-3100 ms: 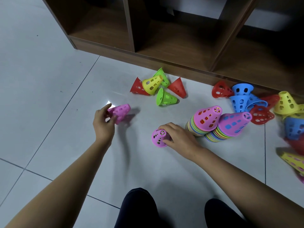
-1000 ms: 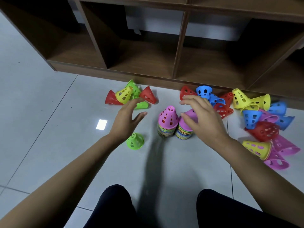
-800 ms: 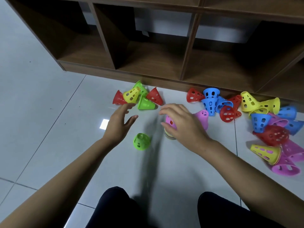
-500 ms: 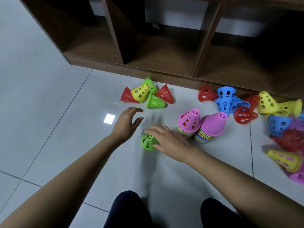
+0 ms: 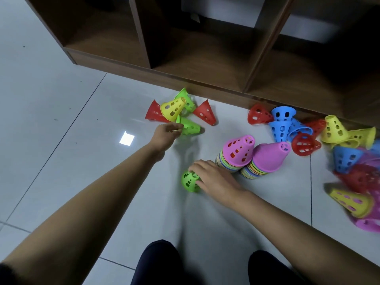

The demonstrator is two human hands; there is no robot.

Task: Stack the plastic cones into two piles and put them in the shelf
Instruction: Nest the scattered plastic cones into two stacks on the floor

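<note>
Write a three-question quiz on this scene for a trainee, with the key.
1. True or false: the shelf already holds a pile of cones.
2. What colour is the cone under the right hand? A red, B green, C blue.
3. Fill in: the pile nearest the right hand is topped by a ___ cone.

Key: 1 false; 2 B; 3 pink.
</note>
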